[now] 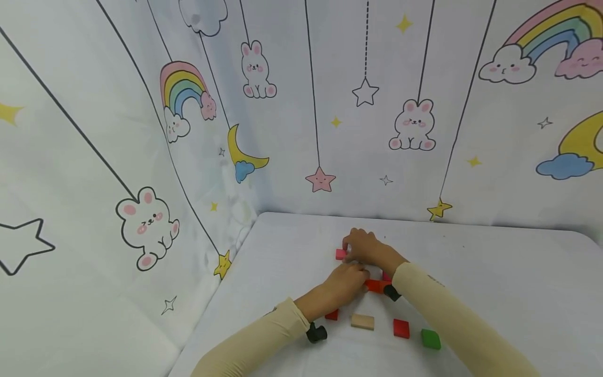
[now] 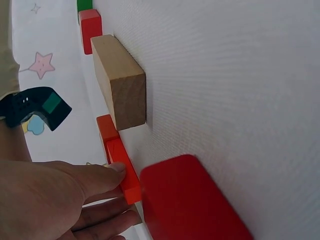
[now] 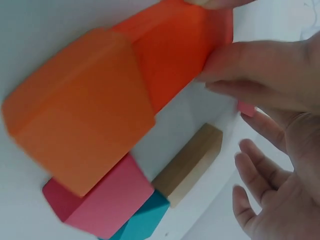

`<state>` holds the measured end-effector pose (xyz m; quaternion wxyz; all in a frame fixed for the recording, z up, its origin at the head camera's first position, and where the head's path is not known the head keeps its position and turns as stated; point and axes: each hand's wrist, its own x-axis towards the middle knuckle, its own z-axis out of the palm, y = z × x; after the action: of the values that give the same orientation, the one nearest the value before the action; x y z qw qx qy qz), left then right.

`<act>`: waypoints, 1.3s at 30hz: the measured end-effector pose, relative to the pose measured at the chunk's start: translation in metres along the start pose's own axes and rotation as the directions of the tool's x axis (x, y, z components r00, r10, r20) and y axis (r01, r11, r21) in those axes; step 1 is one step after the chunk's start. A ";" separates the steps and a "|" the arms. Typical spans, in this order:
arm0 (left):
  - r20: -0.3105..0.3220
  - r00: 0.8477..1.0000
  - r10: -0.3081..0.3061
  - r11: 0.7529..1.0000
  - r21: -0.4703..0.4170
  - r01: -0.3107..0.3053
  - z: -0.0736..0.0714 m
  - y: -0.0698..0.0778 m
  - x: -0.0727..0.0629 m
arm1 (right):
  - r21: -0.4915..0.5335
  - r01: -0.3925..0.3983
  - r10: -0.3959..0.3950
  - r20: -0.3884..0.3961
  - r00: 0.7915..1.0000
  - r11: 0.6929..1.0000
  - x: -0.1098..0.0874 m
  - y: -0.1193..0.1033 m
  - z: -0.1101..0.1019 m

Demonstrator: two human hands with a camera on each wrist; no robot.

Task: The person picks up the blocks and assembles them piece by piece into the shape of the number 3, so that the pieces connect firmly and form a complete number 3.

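My left hand (image 1: 343, 285) pinches an orange-red block (image 2: 124, 167), thumb on its near side and fingers behind. Its end meets an orange block (image 3: 82, 115), end to end on the white table. Farther off, my right hand (image 1: 367, 246) holds a small pink block (image 1: 340, 254) between thumb and fingertips; the hand covers part of that block. In the right wrist view its other fingers (image 3: 265, 195) spread loosely. A darker pink block (image 3: 110, 197), a teal block (image 3: 142, 217) and a wooden block (image 3: 190, 162) lie beside the orange one.
Along the near side lie a red block (image 1: 332, 314), a wooden block (image 1: 363, 321), another red block (image 1: 401, 329) and a green block (image 1: 431, 339). White cloth walls (image 1: 292, 131) printed with rabbits and stars stand behind and to the left of the table (image 1: 509, 283).
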<state>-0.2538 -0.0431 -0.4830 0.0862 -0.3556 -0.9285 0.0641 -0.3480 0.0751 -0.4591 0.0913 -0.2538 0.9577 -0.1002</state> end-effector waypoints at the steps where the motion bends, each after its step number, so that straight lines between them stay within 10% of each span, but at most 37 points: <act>1: -0.004 1.000 0.000 1.000 0.000 0.000 0.001 0.000 0.000 | 0.003 -0.001 0.001 -0.002 1.000 1.000 -0.001 0.001 0.000; 39: -0.001 1.000 -0.019 1.000 -0.003 0.019 0.000 0.004 -0.003 | -0.066 0.040 -0.045 -0.078 0.996 0.997 -0.024 0.027 0.005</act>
<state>-0.2488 -0.0422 -0.4839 0.0866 -0.3468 -0.9319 0.0619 -0.3392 0.1096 -0.4675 0.0430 -0.2727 0.9577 -0.0813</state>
